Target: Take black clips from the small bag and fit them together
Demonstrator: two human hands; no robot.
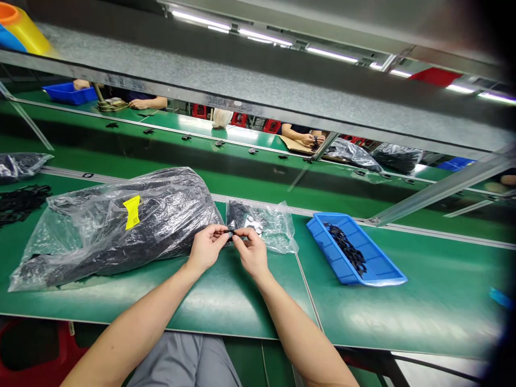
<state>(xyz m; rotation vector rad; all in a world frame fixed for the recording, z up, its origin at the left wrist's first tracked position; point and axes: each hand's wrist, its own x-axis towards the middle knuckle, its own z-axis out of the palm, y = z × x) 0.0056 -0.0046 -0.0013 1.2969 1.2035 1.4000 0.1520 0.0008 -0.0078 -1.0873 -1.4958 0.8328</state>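
Note:
Between my two hands, above the green table, is a small black part whose kind I cannot make out. My left hand pinches its left end with thumb and fingertips. On the other end, my right hand is closed in the same way. Just behind my fingers lies a small clear plastic bag with black and whitish bits inside. Left of my hands rests a big clear bag full of black parts, with a yellow label on it.
To the right stands a blue tray with black parts. Loose black parts lie at far left. Beyond the table, a belt carries spaced black pieces. A metal shelf crosses overhead; co-workers' hands show behind it.

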